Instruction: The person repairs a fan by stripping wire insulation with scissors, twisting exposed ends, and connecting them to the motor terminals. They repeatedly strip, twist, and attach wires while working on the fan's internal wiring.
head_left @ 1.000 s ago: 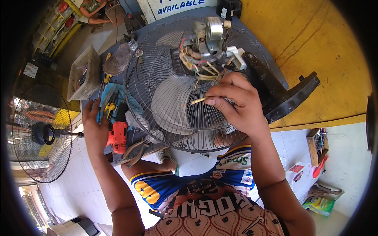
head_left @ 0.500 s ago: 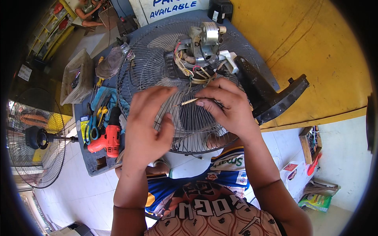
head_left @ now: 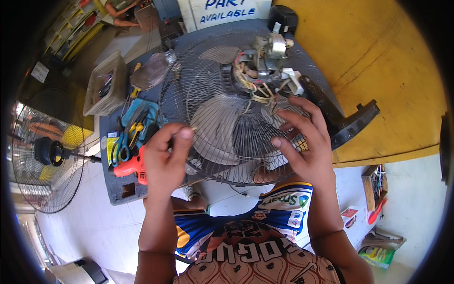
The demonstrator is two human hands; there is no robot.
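My left hand (head_left: 168, 156) pinches a small pale piece (head_left: 193, 129), mostly hidden between thumb and index finger, above the fan cage's left part. My right hand (head_left: 305, 142) is open, fingers apart and curved over the right side of the wire fan cage (head_left: 179, 94), just below the loose wires (head_left: 261, 92). A dismantled fan motor (head_left: 266, 59) sits on the cage, with grey blades (head_left: 213, 128) underneath. A black fan stand piece (head_left: 352, 123) lies at the right. Beside my left hand are a red drill (head_left: 130, 166), blue scissors (head_left: 120, 146) and other tools.
The grey worktable (head_left: 115, 194) carries a plastic bin (head_left: 104, 85) at left and a black box (head_left: 283, 19) at back, near a white sign (head_left: 220, 14). A yellow surface (head_left: 373, 61) borders the right. A standing fan (head_left: 47, 151) is at left; another person (head_left: 120, 12) sits beyond.
My left hand came from beside the tools onto the cage and now holds a small pale piece. My right hand's pinch on the pale piece has opened, and its fingers have spread.
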